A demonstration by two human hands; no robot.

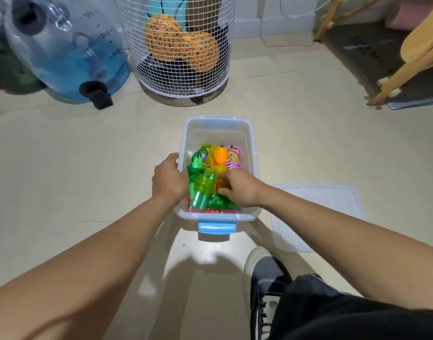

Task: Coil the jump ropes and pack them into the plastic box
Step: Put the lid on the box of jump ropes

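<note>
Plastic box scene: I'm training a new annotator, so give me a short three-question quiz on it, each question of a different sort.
1. True or false: the lid is on the plastic box.
2. Which rope lies farthest from the person in the box? A) pink rope B) green rope C) a blue rope
3. Fill in: the left hand is at the box's ___ wall, while the right hand reaches inside.

Key: 1 false, it lies on the floor beside the box; 2 A; 3 left.

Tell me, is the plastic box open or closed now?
Open. The plastic box has no cover; its lid lies on the floor beside it.
</note>
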